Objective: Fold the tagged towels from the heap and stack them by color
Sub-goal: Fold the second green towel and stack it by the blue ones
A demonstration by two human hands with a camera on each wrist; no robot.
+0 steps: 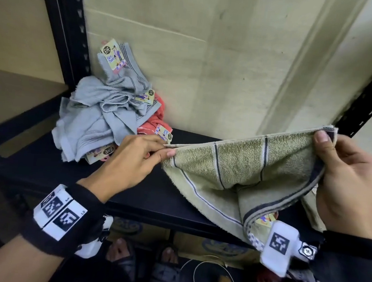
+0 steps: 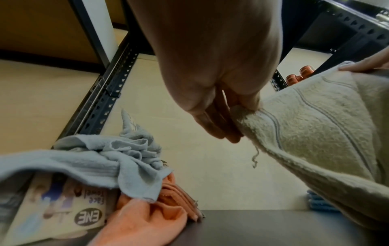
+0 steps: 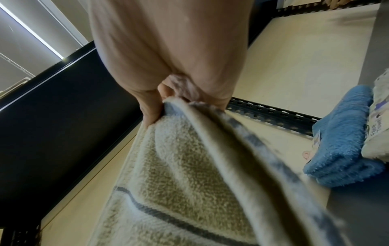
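Observation:
An olive-green towel [image 1: 240, 167] with dark stripes hangs folded between both hands above the black shelf [image 1: 132, 194]. My left hand [image 1: 132, 156] pinches its left corners together; the wrist view shows the fingers [image 2: 221, 126] closed on the towel's edge [image 2: 305, 133]. My right hand [image 1: 342, 175] pinches the right corners, thumb on top; its fingers [image 3: 151, 108] clamp the towel [image 3: 189, 166]. A heap of grey towels [image 1: 98, 116] with paper tags lies at the shelf's back left, over an orange towel [image 1: 155, 120].
Black slotted uprights [image 1: 71, 31] frame the shelf, with a pale wall behind. A folded blue towel [image 3: 341, 136] and a white patterned one [image 3: 378, 116] lie on the shelf to the right. Cardboard boxes [image 1: 129, 227] and sandalled feet show below.

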